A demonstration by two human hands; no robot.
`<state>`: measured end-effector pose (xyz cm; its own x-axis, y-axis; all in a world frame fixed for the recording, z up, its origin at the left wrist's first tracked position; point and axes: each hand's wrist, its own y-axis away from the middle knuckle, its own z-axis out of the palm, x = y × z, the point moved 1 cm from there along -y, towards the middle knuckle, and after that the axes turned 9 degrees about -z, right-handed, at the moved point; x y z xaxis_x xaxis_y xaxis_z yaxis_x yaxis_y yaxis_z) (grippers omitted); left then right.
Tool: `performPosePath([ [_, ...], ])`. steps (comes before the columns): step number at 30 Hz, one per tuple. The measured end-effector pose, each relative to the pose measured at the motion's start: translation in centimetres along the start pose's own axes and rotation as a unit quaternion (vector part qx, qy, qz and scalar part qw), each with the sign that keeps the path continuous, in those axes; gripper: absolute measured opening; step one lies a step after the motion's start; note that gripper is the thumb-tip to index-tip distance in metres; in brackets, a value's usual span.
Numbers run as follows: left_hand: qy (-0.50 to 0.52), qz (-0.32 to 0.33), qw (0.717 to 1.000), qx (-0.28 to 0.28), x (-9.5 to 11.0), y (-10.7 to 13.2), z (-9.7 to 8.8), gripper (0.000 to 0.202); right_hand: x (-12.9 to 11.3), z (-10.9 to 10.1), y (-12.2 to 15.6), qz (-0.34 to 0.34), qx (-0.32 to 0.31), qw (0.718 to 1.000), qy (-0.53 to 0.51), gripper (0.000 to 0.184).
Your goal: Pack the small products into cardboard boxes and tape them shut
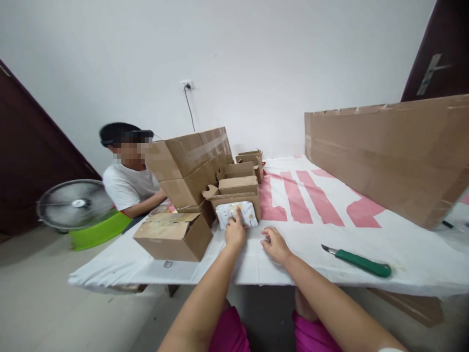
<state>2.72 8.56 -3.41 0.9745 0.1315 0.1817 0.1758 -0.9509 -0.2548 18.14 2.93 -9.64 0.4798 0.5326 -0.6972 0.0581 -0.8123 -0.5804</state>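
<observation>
My left hand point(235, 232) reaches forward with its index finger stretched out onto the face of a white printed packet point(223, 215). That packet stands tilted up against the front of an open cardboard box point(238, 188); the other fingers of this hand are partly bent, and I see no grip around the packet. To the right, my right hand point(276, 246) is just over the white tablecloth, its fingers loosely curled and apart, with nothing seen in them. A closed, taped cardboard box point(174, 237) sits left of my left hand.
More open boxes point(249, 159) line up behind. Taller cardboard point(190, 161) stands left of them, and a large cardboard panel point(384, 151) at right. A green-handled utility knife point(362, 263) lies on the white cloth, blade exposed. A co-worker point(126, 183) sits at left near a fan point(77, 204).
</observation>
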Motion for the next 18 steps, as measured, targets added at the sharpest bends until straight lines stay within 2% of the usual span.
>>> performPosePath([
  [10,0.009,-0.001,1.0,-0.009,0.1,-6.6,1.3,0.077,-0.3,-0.1,-0.1,-0.002,-0.026,1.0,0.01,0.022],
  [18,0.019,-0.017,0.999,-0.035,0.7,-8.8,1.7,0.072,-0.8,0.0,-0.1,-0.016,-0.034,0.999,0.034,0.019],
])
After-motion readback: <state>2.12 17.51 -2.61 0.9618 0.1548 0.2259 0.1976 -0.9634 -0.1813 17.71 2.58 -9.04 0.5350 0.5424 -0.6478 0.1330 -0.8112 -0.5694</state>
